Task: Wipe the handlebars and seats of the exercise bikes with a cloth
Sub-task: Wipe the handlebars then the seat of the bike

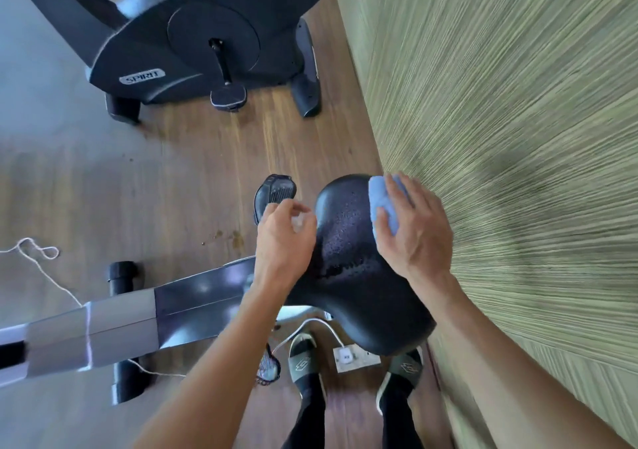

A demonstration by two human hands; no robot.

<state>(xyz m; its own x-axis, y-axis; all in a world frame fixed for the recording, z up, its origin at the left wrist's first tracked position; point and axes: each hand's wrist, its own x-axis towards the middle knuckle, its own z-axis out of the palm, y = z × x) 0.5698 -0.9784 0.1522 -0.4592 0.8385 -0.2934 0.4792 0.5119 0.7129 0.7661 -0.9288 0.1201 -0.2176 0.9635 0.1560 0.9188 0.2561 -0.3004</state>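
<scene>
Seat-wipe step: the light blue folded cloth [383, 203] sits on the right side of the nose of the black perforated padded bike seat [355, 259], so best keep the palm flat on it and sweep from nose back to the wide rear, covering the wet-looking speckled middle too. Right hand [414, 231] lies over the cloth, fingers spread and curled round it, wrist angled in from the wall side; left hand [284, 238] hovers at the seat's left edge, fingers loosely bent, whether it pinches something small and pale is too blurred to tell
</scene>
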